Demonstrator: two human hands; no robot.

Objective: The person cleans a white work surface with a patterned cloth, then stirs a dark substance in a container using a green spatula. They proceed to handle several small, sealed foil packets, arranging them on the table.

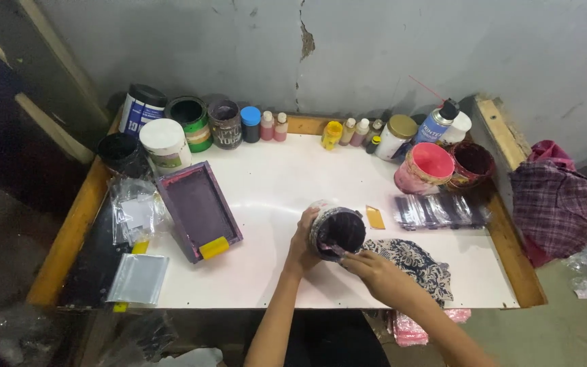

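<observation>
While my left hand [302,243] grips the dark ink jar [336,232] near the white table's [273,183] front edge, my right hand [369,264] holds something unclear at its rim, seemingly scooping; steadiness matters.

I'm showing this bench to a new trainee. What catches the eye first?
Centre front, the left hand grips an open tub of dark purple ink while the right hand works at its rim. A purple-stained framed screen lies to the left, and a bright pink pot stands back right.
</observation>
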